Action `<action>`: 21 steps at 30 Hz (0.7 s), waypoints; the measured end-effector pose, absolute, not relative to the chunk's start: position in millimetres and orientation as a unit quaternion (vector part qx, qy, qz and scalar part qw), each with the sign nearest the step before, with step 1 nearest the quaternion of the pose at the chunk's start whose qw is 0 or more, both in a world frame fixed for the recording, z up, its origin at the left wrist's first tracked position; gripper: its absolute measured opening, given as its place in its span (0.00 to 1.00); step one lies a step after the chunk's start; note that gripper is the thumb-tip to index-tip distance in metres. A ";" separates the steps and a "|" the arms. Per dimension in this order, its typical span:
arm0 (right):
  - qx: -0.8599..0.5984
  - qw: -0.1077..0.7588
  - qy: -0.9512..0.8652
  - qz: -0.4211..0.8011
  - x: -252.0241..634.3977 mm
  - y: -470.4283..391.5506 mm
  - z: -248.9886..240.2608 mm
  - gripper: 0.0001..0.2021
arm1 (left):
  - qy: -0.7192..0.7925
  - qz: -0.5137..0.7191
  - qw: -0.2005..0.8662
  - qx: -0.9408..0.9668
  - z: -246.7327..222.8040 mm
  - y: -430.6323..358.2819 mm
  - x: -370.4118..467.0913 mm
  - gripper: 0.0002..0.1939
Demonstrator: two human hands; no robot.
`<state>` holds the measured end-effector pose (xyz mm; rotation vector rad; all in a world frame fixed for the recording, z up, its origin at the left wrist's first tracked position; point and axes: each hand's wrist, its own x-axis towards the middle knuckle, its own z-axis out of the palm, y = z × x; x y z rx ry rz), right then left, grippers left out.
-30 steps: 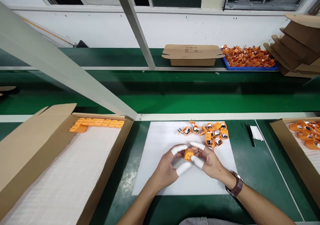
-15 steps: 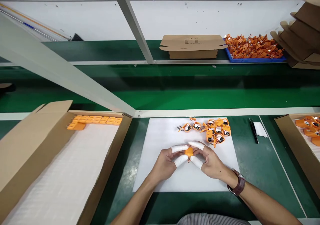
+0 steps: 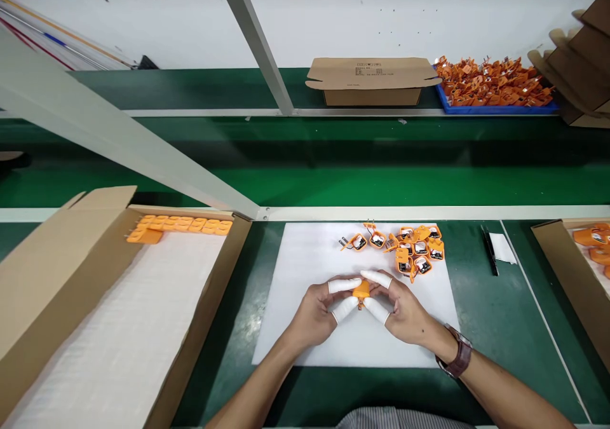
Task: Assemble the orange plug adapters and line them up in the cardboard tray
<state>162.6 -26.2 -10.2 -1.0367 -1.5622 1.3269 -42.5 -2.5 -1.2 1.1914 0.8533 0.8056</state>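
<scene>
Between my two hands is a small orange plastic plug housing, its prongs or metal end pointing toward me. My left hand pinches its left side, with white covers on thumb and forefinger. My right hand, covered the same way, grips the right side and wears a brown watch on the wrist. Both hands are closed on it just above a white sheet. Beyond them on the sheet sits a cluster of open orange plug housings with wires and small boards showing inside.
At left stands an open cardboard box lined with white, a row of orange plugs along its far end. Black tweezers lie by a white scrap. Another carton is at right. A blue tray of orange parts sits on the shelf.
My view has shifted slightly, moving the background a little. Both hands keep their grip on the orange plug housing with almost no movement.
</scene>
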 end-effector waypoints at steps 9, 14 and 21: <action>-0.402 0.402 -0.620 0.540 165.0 -24.4 -8.5 0.28 | 0.382 0.369 0.658 0.534 -3.8 -3.2 -41.5 0.17; -0.426 0.412 -0.601 0.536 158.7 -23.8 -13.8 0.25 | 0.392 0.374 0.647 0.536 -4.4 -2.0 -38.8 0.15; -0.433 0.437 -0.578 0.536 155.3 -21.7 -26.9 0.26 | 0.407 0.384 0.643 0.524 -8.3 -1.2 -33.0 0.18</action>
